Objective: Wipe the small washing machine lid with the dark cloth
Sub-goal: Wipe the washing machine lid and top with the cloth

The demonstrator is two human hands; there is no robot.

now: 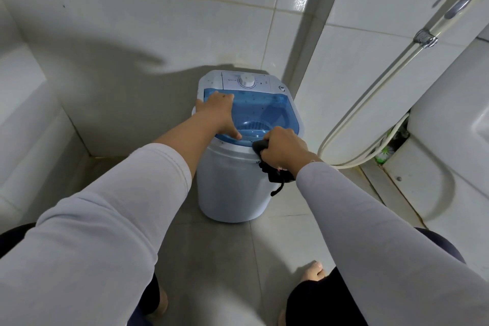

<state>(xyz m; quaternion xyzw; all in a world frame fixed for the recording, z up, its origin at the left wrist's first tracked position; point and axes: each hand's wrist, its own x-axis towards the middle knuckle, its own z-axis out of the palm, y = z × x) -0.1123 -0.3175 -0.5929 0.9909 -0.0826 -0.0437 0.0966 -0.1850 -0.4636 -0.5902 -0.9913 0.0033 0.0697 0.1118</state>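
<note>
A small white washing machine [232, 182] stands on the grey floor in a tiled corner. Its see-through blue lid [267, 108] is down, with a white dial [247, 80] on the panel behind it. My left hand [218, 114] lies flat on the lid's left side, fingers spread, thumb at the near edge. My right hand [284, 147] is closed around the dark cloth [277, 174] at the lid's near right rim. Part of the cloth hangs down below my fist against the drum.
A white hose [370, 103] loops down the right wall from a chrome bracket [425, 37]. A white toilet base [434, 167] stands at the right, with a green brush behind it. A low white ledge runs along the left. My bare feet are on the floor below.
</note>
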